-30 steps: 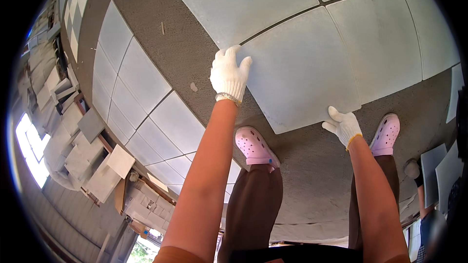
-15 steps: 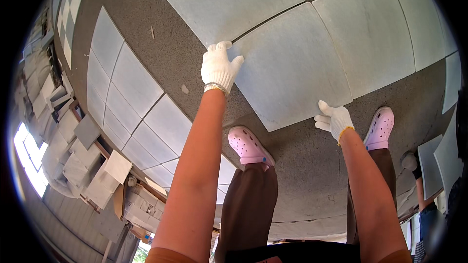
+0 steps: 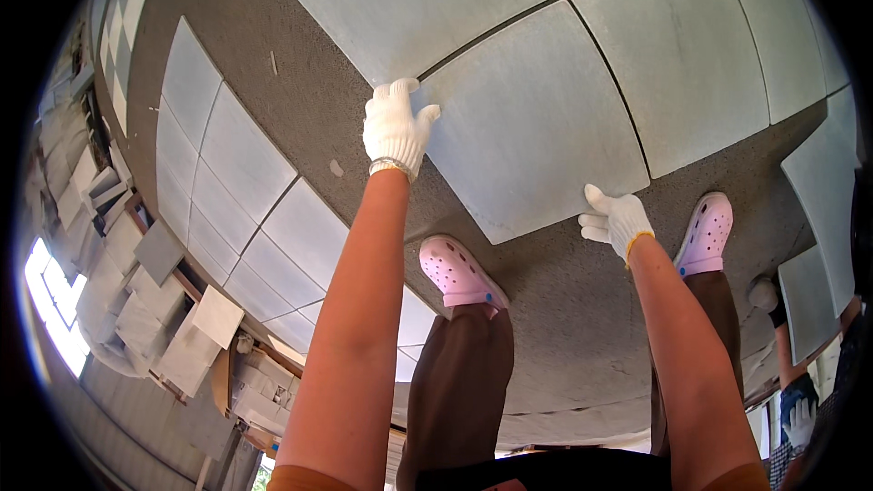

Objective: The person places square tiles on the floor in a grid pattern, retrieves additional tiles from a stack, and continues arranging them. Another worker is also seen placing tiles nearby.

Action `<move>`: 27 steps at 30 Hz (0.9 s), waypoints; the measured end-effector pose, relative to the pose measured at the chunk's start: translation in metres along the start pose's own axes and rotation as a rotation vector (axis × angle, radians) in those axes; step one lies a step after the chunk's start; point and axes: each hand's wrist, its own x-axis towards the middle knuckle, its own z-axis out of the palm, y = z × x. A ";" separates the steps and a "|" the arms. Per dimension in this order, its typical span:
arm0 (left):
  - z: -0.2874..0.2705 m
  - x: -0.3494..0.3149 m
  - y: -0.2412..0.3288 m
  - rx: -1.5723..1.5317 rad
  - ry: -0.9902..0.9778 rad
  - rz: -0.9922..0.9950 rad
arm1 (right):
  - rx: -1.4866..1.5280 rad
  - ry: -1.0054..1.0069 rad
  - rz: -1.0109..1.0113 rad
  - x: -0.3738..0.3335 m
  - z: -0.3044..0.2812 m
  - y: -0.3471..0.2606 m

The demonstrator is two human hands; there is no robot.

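Observation:
A large pale grey square tile [image 3: 527, 118] lies flat on the grey floor in front of me, beside matching tiles. My left hand [image 3: 396, 132], in a white knit glove, grips its left edge near the far corner, the thumb spread toward the tile's top. At the near edge, close to the right corner, my right hand [image 3: 618, 221] wears the same kind of glove. Its thumb rests at the rim while the other fingers curl against the side; their tips are partly hidden. A dark narrow gap separates this tile from the neighbouring tile [image 3: 673, 64] on the right.
My pink clogs [image 3: 459, 268] stand just short of the tile. Another block of laid tiles [image 3: 259, 182] runs along the left. Stacked boards and boxes [image 3: 168, 300] line the far left. On the right, a co-worker's gloved hand [image 3: 800, 425] shows near loose tiles [image 3: 807, 302].
Between the gripped tile and its right neighbour, the thin seam has widened into a dark gap; the tile has shifted slightly left with my hands. At the right, a co-worker's tile has moved.

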 end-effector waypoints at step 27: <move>0.033 -0.180 -0.057 -0.496 -0.034 -0.389 | -0.746 -0.159 0.147 -0.045 -0.045 -0.006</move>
